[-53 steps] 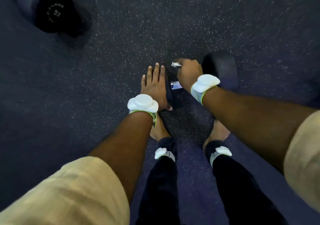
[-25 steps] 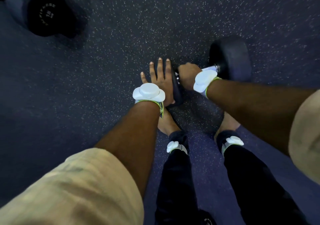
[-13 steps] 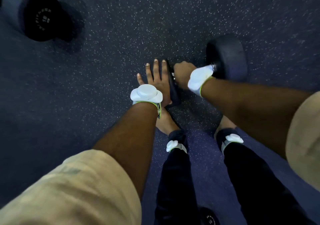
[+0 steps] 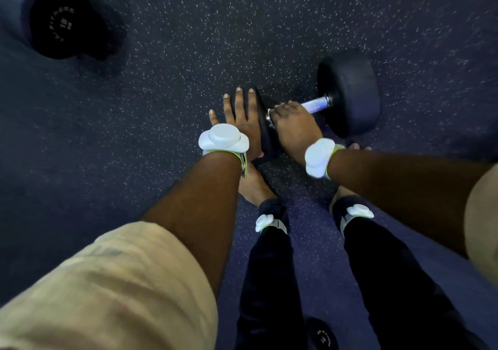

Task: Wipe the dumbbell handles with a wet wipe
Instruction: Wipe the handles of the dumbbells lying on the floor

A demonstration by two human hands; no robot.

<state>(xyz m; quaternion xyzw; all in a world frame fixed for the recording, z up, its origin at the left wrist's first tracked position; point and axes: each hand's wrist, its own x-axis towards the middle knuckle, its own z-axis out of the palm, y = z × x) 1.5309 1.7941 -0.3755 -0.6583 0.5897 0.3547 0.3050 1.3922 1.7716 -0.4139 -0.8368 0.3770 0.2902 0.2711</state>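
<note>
Left hand point(image 4: 239, 123) lies flat, fingers straight, pressing the near head point(image 4: 265, 139) of the dumbbell point(image 4: 347, 91) right of centre. Right hand point(image 4: 292, 126) curls round the handle point(image 4: 315, 105); I can't see any wipe beneath it. If my bracing slackens, hard rubbing could roll the dumbbell onto the bare feet point(image 4: 253, 188).

Dumbbell point(image 4: 347, 91): laid on the speckled floor point(image 4: 188, 53).
Left hand point(image 4: 242, 117): pressed flat against the dumbbell's left head point(image 4: 266, 140).
Right hand point(image 4: 292, 126): curled round the dumbbell's handle point(image 4: 315, 105), beside that head.
</note>
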